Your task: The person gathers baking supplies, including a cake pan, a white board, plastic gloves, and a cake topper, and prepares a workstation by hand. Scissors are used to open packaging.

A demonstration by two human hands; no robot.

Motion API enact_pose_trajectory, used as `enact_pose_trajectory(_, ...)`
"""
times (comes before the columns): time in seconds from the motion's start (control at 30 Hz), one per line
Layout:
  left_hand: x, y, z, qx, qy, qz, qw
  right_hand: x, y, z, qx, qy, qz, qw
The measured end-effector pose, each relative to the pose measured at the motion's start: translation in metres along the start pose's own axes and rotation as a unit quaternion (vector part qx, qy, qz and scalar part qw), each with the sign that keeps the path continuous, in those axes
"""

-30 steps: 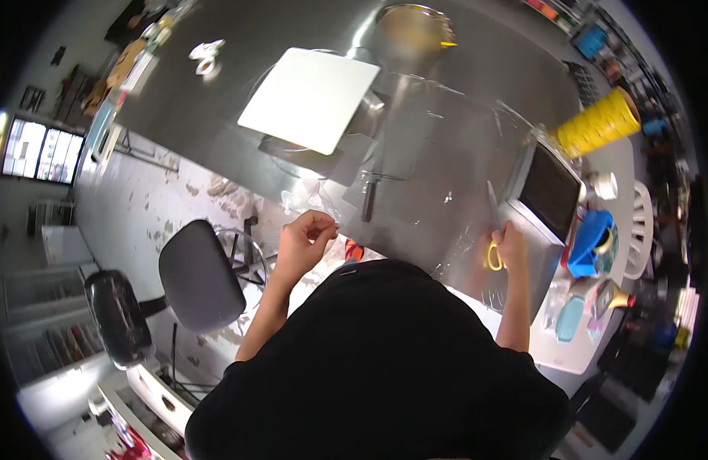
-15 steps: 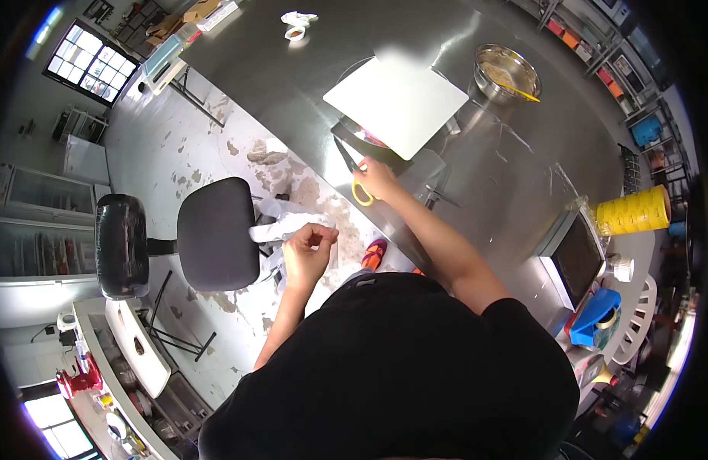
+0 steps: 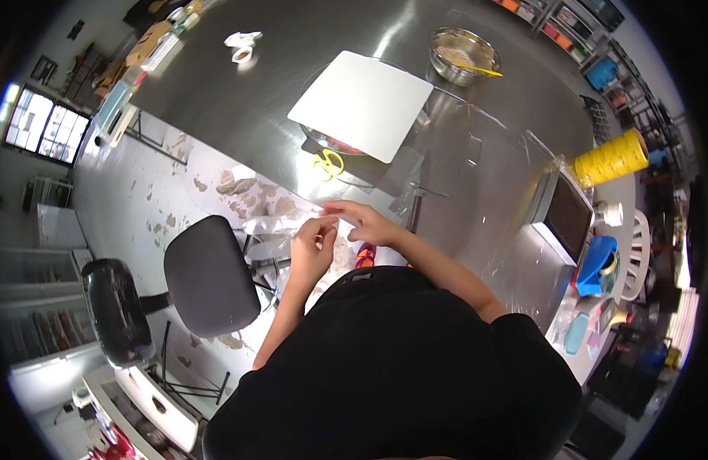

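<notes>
My left hand (image 3: 312, 251) is closed in a pinch on a clear plastic bag (image 3: 276, 225), whose translucent film hangs out to the left, over the floor beside the table edge. Close to its fingertips is my right hand (image 3: 372, 225), fingers stretched toward the left hand and thumb apart; whether it touches the film is hard to tell. Yellow-handled scissors (image 3: 329, 164) lie on the steel table (image 3: 239, 100), near its edge. Just beyond them a white square board (image 3: 362, 103) rests on top of a round vessel that it mostly covers.
A metal bowl (image 3: 455, 67) with pale contents and a yellow-handled utensil stands farther back. To the right are a framed dark tray (image 3: 566, 218), yellow rolls (image 3: 611, 157) and a blue tape dispenser (image 3: 598, 264). A black chair (image 3: 212, 276) stands at left.
My right hand has let go of the scissors, which now lie on the table, and has come over beside my left hand. The view has shifted, and the left hand keeps its pinch.
</notes>
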State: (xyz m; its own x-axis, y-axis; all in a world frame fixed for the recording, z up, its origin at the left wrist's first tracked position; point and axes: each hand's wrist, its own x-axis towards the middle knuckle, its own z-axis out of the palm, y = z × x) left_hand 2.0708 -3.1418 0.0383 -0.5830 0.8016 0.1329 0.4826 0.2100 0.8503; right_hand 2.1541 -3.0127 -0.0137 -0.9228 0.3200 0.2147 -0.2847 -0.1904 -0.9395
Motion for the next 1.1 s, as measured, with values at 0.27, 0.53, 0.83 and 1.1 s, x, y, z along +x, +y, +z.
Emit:
enact_pose_trajectory(0.27,0.048,0.004,0.006,-0.082,-0.116,0.012,0.99,-0.03,-0.034,-0.029,-0.099,0.155,0.218,0.958)
enact_pose_trajectory(0.53,0.056,0.01,0.049,-0.148,-0.234,-0.026,0.961,-0.064,-0.046,-0.041,-0.193,0.31,0.108,0.925)
enact_pose_trajectory(0.83,0.066,0.03,0.093,-0.103,-0.23,-0.045,0.967,-0.046,-0.042,-0.107,-0.138,0.377,0.152,0.903)
enact_pose_trajectory(1.1,0.113,0.015,0.095,0.022,-0.155,-0.072,0.985,0.036,-0.028,-0.162,-0.323,0.405,0.197,0.832)
